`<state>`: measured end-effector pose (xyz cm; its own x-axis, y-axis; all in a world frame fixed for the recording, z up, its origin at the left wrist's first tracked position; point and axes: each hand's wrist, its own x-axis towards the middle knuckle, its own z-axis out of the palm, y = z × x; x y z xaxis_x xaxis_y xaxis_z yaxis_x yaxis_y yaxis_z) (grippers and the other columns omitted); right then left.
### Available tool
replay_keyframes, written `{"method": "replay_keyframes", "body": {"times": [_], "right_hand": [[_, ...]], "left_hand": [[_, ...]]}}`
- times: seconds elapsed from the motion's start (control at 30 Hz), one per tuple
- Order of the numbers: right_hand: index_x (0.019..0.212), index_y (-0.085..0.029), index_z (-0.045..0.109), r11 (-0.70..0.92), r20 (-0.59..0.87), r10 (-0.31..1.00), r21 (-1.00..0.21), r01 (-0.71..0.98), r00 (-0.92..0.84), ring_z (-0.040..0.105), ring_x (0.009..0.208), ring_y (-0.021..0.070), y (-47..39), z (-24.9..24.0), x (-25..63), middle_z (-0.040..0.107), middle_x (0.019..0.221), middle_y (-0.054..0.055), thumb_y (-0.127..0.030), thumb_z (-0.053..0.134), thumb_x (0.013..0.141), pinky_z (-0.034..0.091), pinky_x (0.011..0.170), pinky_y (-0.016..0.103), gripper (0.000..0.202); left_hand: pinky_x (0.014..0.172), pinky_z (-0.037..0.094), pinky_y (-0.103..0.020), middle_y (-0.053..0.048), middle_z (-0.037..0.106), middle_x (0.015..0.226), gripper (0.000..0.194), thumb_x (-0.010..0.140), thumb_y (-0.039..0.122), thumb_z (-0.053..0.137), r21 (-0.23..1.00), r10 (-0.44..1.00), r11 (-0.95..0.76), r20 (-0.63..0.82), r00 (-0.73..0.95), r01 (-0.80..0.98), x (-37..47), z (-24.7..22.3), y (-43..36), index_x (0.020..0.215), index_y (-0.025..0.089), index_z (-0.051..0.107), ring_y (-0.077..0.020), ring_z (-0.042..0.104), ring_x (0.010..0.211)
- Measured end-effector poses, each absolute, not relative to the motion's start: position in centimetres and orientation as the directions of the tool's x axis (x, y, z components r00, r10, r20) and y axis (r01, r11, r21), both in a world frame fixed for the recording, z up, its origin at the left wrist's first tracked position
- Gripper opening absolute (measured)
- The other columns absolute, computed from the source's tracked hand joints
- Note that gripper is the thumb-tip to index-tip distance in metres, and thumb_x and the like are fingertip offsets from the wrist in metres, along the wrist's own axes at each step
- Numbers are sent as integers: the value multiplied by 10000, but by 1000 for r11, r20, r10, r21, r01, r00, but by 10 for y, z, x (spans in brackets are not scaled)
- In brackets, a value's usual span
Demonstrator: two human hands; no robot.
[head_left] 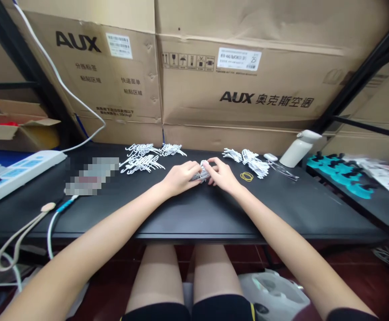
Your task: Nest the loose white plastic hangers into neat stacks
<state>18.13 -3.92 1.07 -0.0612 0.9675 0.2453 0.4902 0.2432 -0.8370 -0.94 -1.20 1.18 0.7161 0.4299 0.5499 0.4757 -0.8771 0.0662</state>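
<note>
My left hand (184,177) and my right hand (223,174) meet at the middle of the black table, fingers closed around a small bundle of white hooks (200,174). The fingers cover much of the bundle. To the left behind my left hand lie loose piles of thin white hooks (142,163), with another pile (172,150) beside them. Right of my right hand rest white hook bundles (255,163), and yellow rubber bands (247,176) lie just in front of these.
A white bottle (300,149) and glasses (284,171) stand and lie at the right, near teal wavy pieces (339,174). A white power strip (20,174) and a blurred-out device (92,176) with a cable are at the left. Large cardboard boxes (194,93) wall the back.
</note>
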Motion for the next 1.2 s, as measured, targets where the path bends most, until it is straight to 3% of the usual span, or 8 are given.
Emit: {"method": "replay_keyframes", "body": {"times": [0.2, 0.57, 0.67, 0.77, 0.87, 0.97, 1.1, 1.2], "right_hand": [[1065, -190, 504, 203, 205, 978, -878, 434, -43, 593, 436, 135, -37, 10, 182, 637, 611, -2, -511, 538, 850, 485, 388, 225, 387], [1057, -181, 499, 219, 199, 975, -926, 307, -95, 641, 527, 164, -32, 6, 184, 637, 682, 3, -329, 551, 820, 553, 446, 282, 284], [1015, -179, 532, 238, 211, 970, -927, 290, -121, 636, 560, 158, -29, 4, 185, 636, 695, 6, -309, 540, 803, 558, 470, 283, 249], [949, -178, 553, 268, 227, 960, -914, 304, -164, 602, 560, 134, -26, 2, 185, 618, 713, 6, -282, 493, 807, 529, 433, 243, 186], [922, -179, 557, 304, 242, 944, -904, 301, -226, 570, 560, 108, -24, 1, 185, 596, 748, 3, -259, 459, 814, 493, 402, 196, 166], [973, -185, 581, 324, 250, 934, -891, 316, -255, 558, 554, 100, -23, 0, 185, 596, 779, 10, -288, 441, 844, 488, 407, 190, 217], [1037, -186, 606, 349, 282, 931, -874, 338, -232, 587, 608, 130, -25, 0, 184, 631, 852, 39, -372, 427, 880, 519, 463, 237, 302], [974, -186, 616, 429, 409, 901, -792, 433, -144, 626, 775, 173, -30, 3, 182, 651, 887, 55, -378, 476, 872, 541, 588, 269, 258]], "left_hand": [[742, 439, -255, -66, 620, 929, 199, 897, 352, 495, 239, 430, -903, 537, 725, 358, -10, 10, -11, 984, 189, 569, -173, 591, 834], [688, 438, -250, -24, 602, 787, 115, 834, 297, 548, 343, 500, -866, 596, 628, 365, -12, 14, -13, 834, 182, 558, -144, 564, 713], [692, 455, -254, -25, 601, 825, 72, 801, 199, 525, 379, 540, -841, 590, 600, 386, -14, 13, -8, 864, 182, 553, -148, 573, 746], [765, 475, -291, -60, 602, 979, 218, 758, 195, 568, 414, 590, -807, 595, 546, 420, -15, 13, -3, 975, 186, 563, -193, 581, 915], [911, 453, -363, -97, 596, 1135, 398, 735, 252, 651, 602, 669, -725, 500, 549, 335, -16, 13, 2, 1110, 187, 534, -233, 559, 1084], [943, 450, -395, -116, 629, 1140, 495, 702, 286, 720, 815, 674, -551, 311, 670, 176, -19, 12, 9, 1141, 162, 527, -244, 582, 1105], [976, 437, -413, -118, 674, 1099, 503, 678, 310, 758, 890, 634, -439, 210, 744, 123, -23, 8, 16, 1118, 132, 592, -250, 623, 1063], [960, 455, -403, -111, 696, 1066, 513, 662, 333, 773, 916, 660, -374, 153, 735, 146, -25, 7, 18, 1106, 126, 619, -246, 649, 1012]]}}
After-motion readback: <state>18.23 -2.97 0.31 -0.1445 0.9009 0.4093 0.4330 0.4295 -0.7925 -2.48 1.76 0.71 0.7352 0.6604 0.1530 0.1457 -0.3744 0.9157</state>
